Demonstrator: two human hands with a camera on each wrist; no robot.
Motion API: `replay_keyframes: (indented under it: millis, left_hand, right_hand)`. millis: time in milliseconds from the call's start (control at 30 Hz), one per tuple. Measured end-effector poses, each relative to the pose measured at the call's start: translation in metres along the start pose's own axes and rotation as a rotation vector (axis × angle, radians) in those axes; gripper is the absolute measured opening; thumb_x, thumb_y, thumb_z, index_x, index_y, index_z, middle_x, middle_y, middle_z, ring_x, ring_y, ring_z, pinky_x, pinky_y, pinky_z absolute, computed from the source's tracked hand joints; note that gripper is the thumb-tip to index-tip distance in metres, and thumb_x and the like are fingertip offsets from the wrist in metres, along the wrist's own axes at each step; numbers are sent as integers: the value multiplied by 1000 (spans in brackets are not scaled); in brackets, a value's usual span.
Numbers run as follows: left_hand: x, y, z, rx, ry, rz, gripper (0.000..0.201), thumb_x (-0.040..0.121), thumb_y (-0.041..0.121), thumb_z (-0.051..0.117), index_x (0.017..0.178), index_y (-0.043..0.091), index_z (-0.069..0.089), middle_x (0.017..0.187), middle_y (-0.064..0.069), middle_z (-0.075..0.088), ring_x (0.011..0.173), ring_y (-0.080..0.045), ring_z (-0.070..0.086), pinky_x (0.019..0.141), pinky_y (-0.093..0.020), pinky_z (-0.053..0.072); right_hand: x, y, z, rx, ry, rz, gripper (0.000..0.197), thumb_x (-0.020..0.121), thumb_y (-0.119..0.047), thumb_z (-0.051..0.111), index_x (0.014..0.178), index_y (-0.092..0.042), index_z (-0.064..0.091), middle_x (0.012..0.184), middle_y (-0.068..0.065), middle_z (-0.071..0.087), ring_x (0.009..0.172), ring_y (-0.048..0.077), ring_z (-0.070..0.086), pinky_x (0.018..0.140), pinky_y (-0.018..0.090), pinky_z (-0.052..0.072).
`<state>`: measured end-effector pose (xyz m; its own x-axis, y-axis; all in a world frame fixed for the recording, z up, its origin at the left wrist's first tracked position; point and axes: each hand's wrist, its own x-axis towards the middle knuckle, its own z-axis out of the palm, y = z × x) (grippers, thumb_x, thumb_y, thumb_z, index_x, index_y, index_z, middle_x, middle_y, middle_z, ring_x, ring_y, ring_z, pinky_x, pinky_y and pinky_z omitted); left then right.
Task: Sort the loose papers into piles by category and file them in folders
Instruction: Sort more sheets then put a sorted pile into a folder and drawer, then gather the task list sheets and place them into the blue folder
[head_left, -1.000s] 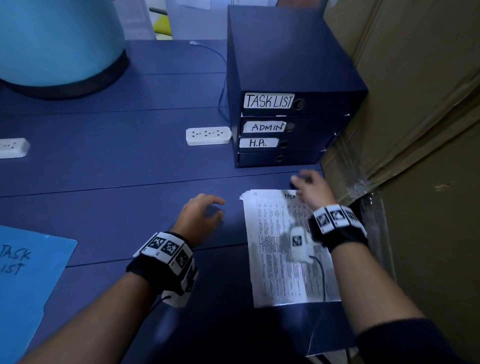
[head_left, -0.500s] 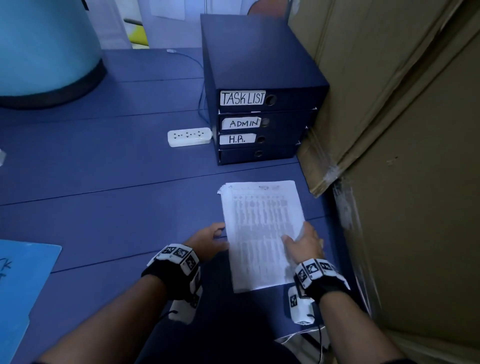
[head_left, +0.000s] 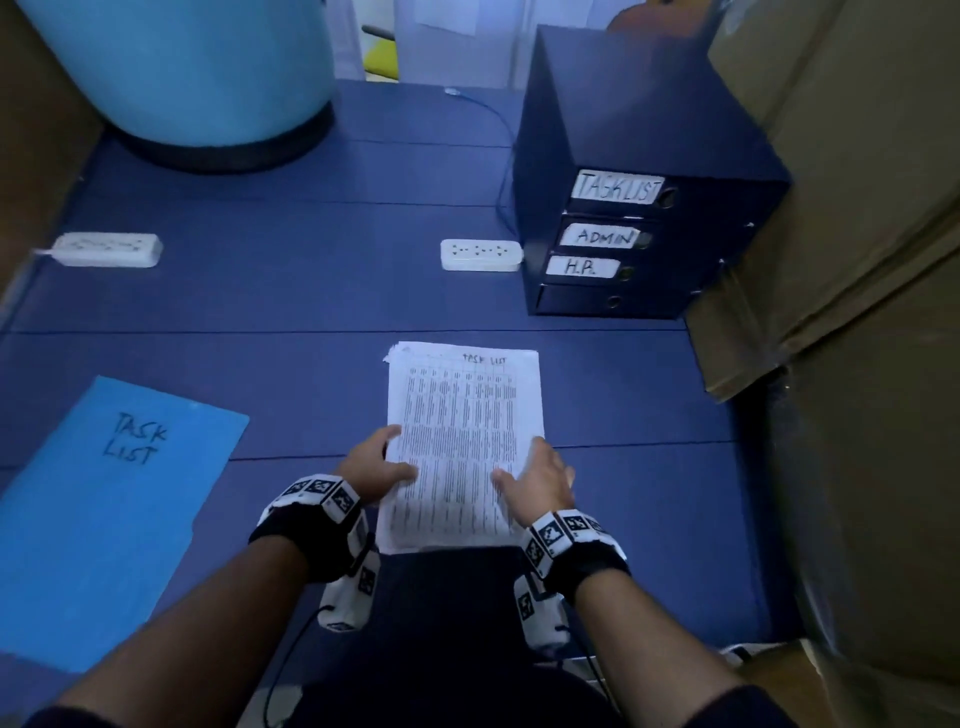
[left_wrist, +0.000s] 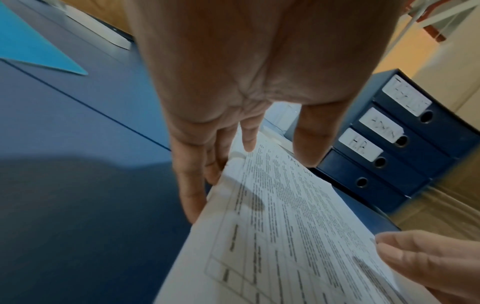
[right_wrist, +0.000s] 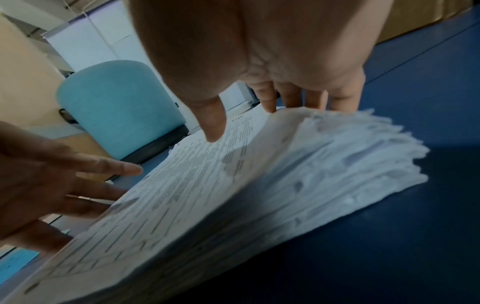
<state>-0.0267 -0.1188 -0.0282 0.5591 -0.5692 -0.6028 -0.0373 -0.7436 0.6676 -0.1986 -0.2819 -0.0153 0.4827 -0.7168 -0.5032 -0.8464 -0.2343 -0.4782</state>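
Observation:
A thick stack of printed sheets headed "TASK LIST" (head_left: 462, 415) lies on the blue table (head_left: 291, 291), straight ahead of me. My left hand (head_left: 376, 467) grips its lower left edge, thumb on top and fingers tucked underneath (left_wrist: 192, 195). My right hand (head_left: 537, 480) grips the lower right edge with its thumb (right_wrist: 213, 123) on the top sheet. In the right wrist view the stack (right_wrist: 233, 185) is raised on that side and its pages fan out. A light blue folder marked "TASK LIST" (head_left: 114, 519) lies flat to the left, apart from both hands.
A dark blue drawer box (head_left: 639, 208) labelled TASKLIST, ADMIN and H.R. stands at the back right. Two white power strips (head_left: 480, 254) (head_left: 106, 249) lie on the table. A pale blue round tub (head_left: 197, 78) is at the back left, and cardboard (head_left: 857, 312) lines the right side.
My right hand came down from the stack's top edge to its lower right edge. My left hand moved from the bare table onto the left edge. The stack slid nearer to me.

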Motion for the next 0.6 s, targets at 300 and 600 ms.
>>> replay_keyframes:
  millis: [300, 600]
  left_hand:
    - [-52, -75, -83, -234, 298, 8, 52, 80, 11, 69, 129, 6, 54, 126, -15, 60, 118, -25, 56, 96, -27, 41]
    - [-108, -224, -202, 109, 656, -325, 58, 76, 13, 73, 130, 7, 54, 135, -19, 50, 126, -36, 44, 107, -41, 35]
  right_hand:
    - [-38, -71, 22, 32, 254, -139, 57, 91, -31, 63, 140, -13, 40, 149, 7, 36, 131, 30, 36, 104, 40, 27]
    - [-91, -179, 168, -353, -357, -692, 51, 86, -37, 61, 135, -27, 52, 142, -1, 45, 131, 25, 42, 108, 42, 38]
